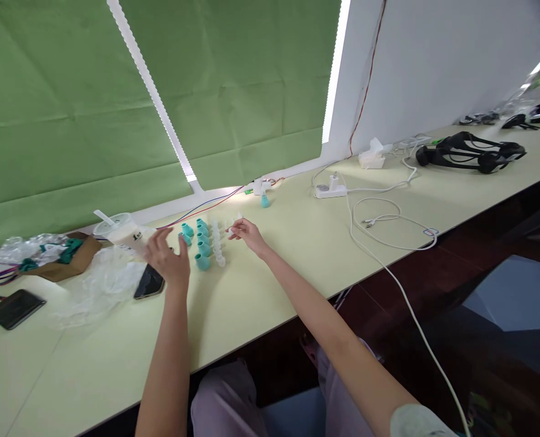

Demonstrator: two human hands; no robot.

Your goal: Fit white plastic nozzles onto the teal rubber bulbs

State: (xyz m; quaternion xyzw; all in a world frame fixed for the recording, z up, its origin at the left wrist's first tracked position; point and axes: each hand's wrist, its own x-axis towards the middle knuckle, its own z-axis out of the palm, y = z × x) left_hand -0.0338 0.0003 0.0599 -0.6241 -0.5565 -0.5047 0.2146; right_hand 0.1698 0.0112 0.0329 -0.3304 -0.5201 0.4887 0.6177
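My left hand is raised over the table with fingers and thumb apart. It overlaps part of a plastic drink cup with a straw. Just right of its thumb stand small teal bottle-shaped pieces, several in a row and a couple beside them. A row of clear or whitish small pieces runs alongside. My right hand pinches a small white piece at the right of these rows; its exact kind is too small to make out. Farther back sits a single teal piece.
A phone and a crumpled plastic bag lie left, near a cardboard box and a black device. To the right are a power strip, a looping white cable, a tissue box and black headgear.
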